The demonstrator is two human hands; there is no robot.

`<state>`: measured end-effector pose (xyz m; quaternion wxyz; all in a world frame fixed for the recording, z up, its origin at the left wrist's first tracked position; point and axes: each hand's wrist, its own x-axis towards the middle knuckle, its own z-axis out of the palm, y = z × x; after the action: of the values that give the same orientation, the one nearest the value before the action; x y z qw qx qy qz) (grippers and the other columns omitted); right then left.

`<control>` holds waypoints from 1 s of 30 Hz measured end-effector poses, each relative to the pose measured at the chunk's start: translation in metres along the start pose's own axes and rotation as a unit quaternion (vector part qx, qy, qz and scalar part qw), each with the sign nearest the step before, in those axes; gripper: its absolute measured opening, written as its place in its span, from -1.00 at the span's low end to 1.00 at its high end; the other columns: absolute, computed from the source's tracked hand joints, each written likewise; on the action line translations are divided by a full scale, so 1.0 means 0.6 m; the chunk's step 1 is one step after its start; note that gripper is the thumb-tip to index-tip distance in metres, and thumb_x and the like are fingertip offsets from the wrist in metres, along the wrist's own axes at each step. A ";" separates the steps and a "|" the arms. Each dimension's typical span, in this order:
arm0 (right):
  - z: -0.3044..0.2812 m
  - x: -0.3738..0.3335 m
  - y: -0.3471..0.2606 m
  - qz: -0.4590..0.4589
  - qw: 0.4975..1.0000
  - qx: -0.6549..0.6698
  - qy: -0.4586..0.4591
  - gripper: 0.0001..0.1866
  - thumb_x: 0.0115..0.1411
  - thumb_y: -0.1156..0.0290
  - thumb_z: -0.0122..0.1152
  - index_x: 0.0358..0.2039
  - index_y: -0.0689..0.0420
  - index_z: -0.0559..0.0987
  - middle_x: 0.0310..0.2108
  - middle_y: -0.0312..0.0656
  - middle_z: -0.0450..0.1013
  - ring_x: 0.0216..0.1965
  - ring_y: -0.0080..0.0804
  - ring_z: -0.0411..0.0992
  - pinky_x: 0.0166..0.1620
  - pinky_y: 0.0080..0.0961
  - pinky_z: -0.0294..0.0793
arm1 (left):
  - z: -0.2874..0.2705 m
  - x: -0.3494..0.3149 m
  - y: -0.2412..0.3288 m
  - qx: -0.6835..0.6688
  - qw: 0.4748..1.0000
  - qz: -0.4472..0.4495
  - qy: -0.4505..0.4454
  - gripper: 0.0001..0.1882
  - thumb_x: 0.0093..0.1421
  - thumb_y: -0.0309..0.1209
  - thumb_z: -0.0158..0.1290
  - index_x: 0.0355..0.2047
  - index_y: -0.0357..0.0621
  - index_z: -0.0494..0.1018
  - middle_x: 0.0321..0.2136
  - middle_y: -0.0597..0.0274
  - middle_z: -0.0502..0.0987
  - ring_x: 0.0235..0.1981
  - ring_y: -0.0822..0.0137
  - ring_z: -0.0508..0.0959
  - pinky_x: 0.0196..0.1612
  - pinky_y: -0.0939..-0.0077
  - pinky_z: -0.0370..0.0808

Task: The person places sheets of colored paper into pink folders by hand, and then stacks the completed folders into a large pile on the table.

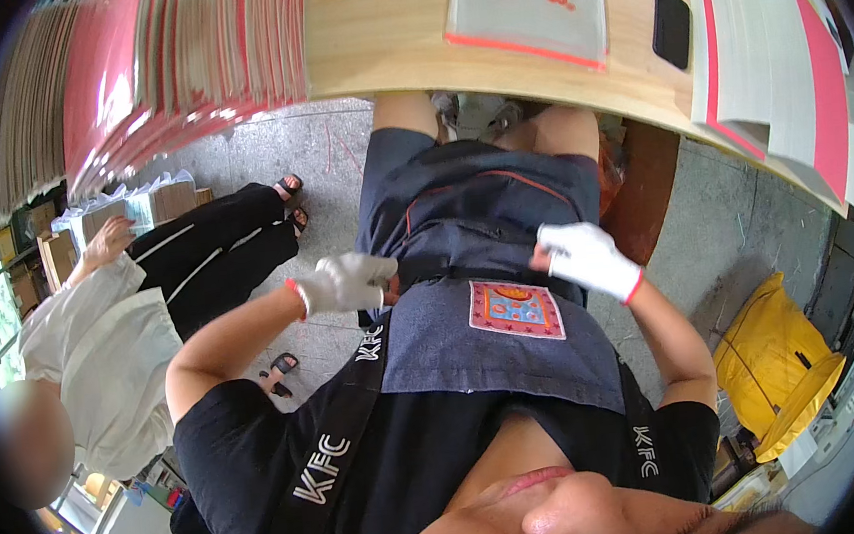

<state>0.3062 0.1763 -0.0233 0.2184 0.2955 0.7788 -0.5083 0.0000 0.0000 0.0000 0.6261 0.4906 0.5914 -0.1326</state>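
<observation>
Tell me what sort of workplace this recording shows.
Probably a print-finishing or paper-packing workshop: a long row of sheets or booklets and a pink-and-white paper stack flank the wooden table, and the wearer has a denim apron.

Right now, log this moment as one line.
left hand: white-gloved, near apron waist | right hand: white-gloved, near apron waist | grip: unclear | table: red-edged clear folder, black phone
</observation>
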 end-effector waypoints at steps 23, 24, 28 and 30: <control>0.152 -0.115 0.016 -0.055 0.915 -0.336 0.214 -0.82 0.16 0.24 0.05 -0.23 -0.06 0.48 -0.53 -0.24 0.48 -0.49 -0.27 0.51 -0.45 -0.33 0.48 | 0.168 -0.037 0.027 0.188 0.921 0.083 0.330 -0.80 0.20 -0.22 -0.04 -0.26 -0.04 0.38 -0.46 0.04 0.55 -0.39 0.00 0.59 -0.38 0.13 0.49; 0.149 -0.099 0.010 -0.026 0.915 -0.348 0.203 -0.82 0.15 0.20 0.07 -0.27 -0.05 0.48 -0.55 -0.22 0.49 -0.50 -0.26 0.52 -0.44 -0.32 0.48 | 0.164 -0.029 0.027 0.187 0.915 0.078 0.348 -0.80 0.20 -0.22 -0.02 -0.28 -0.05 0.37 -0.47 0.04 0.55 -0.40 -0.01 0.59 -0.39 0.12 0.48; 0.140 -0.034 -0.001 -0.068 0.926 -0.292 0.231 -0.80 0.15 0.17 0.03 -0.34 0.01 0.48 -0.54 -0.15 0.51 -0.52 -0.16 0.52 -0.47 -0.18 0.46 | 0.173 -0.005 0.005 0.174 0.893 0.066 0.409 -0.78 0.19 -0.19 -0.02 -0.29 -0.04 0.36 -0.49 0.05 0.54 -0.45 -0.01 0.59 -0.45 0.11 0.46; 0.150 -0.026 0.008 -0.129 0.923 -0.284 0.225 -0.77 0.15 0.18 0.02 -0.31 0.04 0.48 -0.56 -0.13 0.49 -0.52 -0.15 0.51 -0.47 -0.20 0.46 | 0.180 -0.014 -0.011 0.150 0.914 0.067 0.370 -0.81 0.19 -0.25 0.01 -0.26 -0.04 0.36 -0.46 0.03 0.55 -0.40 -0.04 0.58 -0.40 0.12 0.47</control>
<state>0.3246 0.0910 -0.0515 0.0448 0.2251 0.9506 -0.2091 0.0584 -0.0900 -0.0151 0.2889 0.6312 0.7197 0.0131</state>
